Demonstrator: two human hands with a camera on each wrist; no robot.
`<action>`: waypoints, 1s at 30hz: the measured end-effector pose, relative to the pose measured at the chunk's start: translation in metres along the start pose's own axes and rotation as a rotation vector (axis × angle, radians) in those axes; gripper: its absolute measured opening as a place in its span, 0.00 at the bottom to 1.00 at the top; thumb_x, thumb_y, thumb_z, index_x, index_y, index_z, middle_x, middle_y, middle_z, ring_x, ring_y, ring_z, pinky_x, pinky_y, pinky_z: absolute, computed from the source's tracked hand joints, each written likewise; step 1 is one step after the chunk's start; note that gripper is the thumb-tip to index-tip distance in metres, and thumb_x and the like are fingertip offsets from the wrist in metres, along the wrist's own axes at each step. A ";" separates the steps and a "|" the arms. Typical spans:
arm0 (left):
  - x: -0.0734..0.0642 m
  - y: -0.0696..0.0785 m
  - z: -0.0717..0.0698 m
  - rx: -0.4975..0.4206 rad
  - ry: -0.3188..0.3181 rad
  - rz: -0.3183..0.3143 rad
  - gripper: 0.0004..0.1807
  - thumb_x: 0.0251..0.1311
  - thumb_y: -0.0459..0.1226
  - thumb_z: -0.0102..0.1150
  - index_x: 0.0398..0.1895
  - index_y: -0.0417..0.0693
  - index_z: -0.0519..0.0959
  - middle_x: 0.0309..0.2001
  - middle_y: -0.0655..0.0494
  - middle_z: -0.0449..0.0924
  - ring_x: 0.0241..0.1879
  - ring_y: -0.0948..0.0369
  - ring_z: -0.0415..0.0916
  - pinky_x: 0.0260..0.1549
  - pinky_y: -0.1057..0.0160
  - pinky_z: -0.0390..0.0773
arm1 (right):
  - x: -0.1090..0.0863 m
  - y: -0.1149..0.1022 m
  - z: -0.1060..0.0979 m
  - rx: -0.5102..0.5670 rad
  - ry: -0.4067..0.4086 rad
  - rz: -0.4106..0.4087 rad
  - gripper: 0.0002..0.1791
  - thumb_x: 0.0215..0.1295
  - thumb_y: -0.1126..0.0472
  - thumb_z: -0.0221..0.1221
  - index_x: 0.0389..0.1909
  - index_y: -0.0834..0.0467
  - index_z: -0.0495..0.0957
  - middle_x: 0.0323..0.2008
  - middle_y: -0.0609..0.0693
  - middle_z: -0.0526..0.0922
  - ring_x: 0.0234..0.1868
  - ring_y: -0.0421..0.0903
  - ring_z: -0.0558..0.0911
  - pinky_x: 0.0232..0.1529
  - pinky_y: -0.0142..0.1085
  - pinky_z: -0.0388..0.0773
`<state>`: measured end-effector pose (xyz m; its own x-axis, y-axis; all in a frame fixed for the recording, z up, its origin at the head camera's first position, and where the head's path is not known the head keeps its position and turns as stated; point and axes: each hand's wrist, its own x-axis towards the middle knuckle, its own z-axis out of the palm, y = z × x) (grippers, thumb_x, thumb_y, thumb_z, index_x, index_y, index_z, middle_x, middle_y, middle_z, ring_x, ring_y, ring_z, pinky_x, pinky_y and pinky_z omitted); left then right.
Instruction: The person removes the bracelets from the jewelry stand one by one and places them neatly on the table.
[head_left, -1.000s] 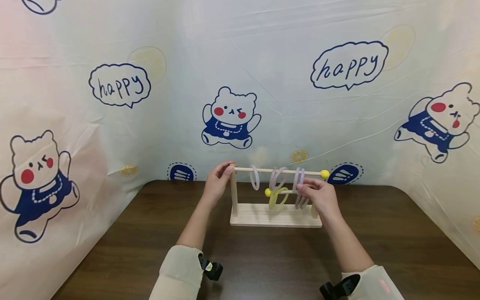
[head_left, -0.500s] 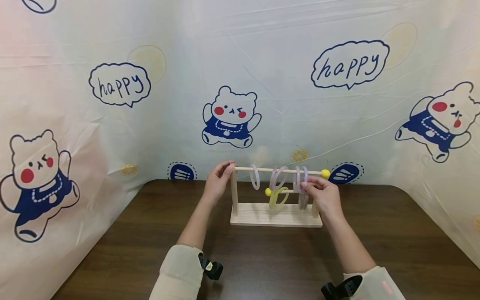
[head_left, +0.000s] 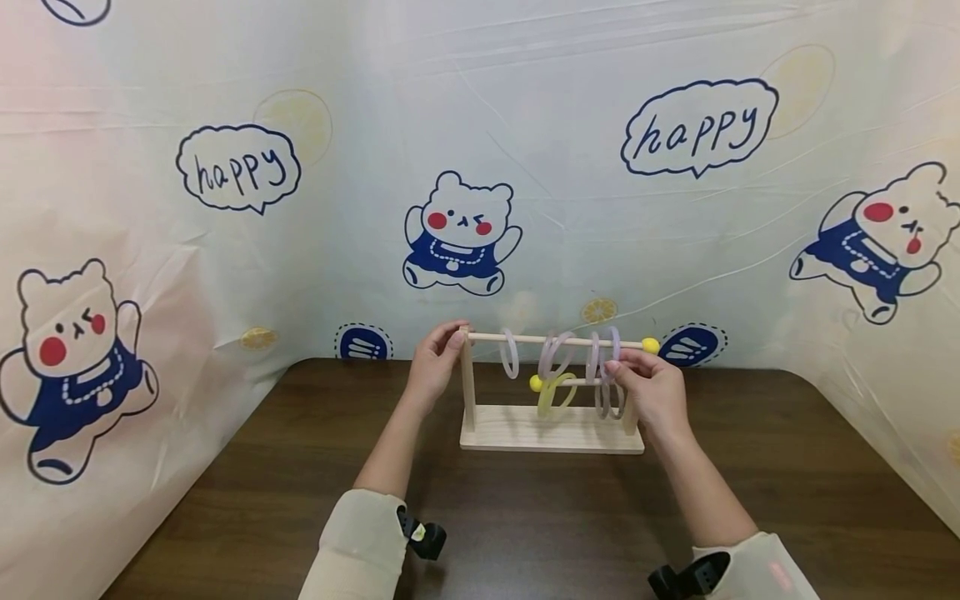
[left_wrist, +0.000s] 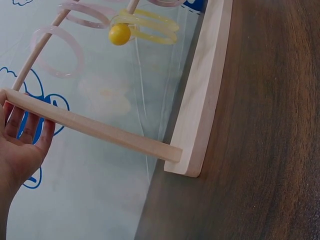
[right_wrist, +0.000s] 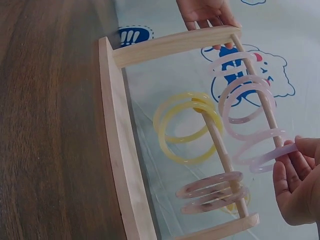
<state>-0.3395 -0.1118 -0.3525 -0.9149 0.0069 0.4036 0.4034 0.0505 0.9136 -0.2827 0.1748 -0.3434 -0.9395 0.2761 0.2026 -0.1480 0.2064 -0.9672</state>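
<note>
A wooden bangle rack (head_left: 551, 432) stands on the table, with two rods one above the other. My left hand (head_left: 433, 364) holds the top of its left post (left_wrist: 100, 125). On the upper rod (head_left: 483, 337), my right hand (head_left: 656, 393) pinches a light purple bangle (right_wrist: 286, 150) between thumb and fingers, near the rod's yellow end ball (head_left: 650, 347). Several pale pink bangles (right_wrist: 227, 107) hang to the left of it on the same rod. Yellow bangles (right_wrist: 190, 159) hang by the lower rod's ball end, and brown-mottled bangles (right_wrist: 210, 181) closer to the right post.
The dark wood tabletop (head_left: 525, 525) reaches forward to a cloth backdrop (head_left: 360, 250) printed with bears and the word "happy". A second yellow ball (head_left: 536, 383) caps the left end of the lower rod.
My right hand has moved slightly right, sliding the purple bangle along the upper rod, away from the pink bangle beside it. The left hand has stayed on the post.
</note>
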 end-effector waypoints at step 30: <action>0.001 0.002 0.000 0.024 -0.006 0.008 0.18 0.67 0.40 0.49 0.53 0.38 0.74 0.48 0.43 0.77 0.47 0.51 0.74 0.47 0.57 0.73 | -0.005 0.009 -0.009 0.063 0.180 -0.179 0.14 0.55 0.67 0.65 0.40 0.71 0.79 0.26 0.38 0.79 0.29 0.33 0.76 0.31 0.22 0.74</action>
<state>-0.3390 -0.1113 -0.3501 -0.9119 0.0130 0.4102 0.4099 0.0742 0.9091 -0.2766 0.1842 -0.3519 -0.8271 0.4043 0.3904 -0.3315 0.2100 -0.9198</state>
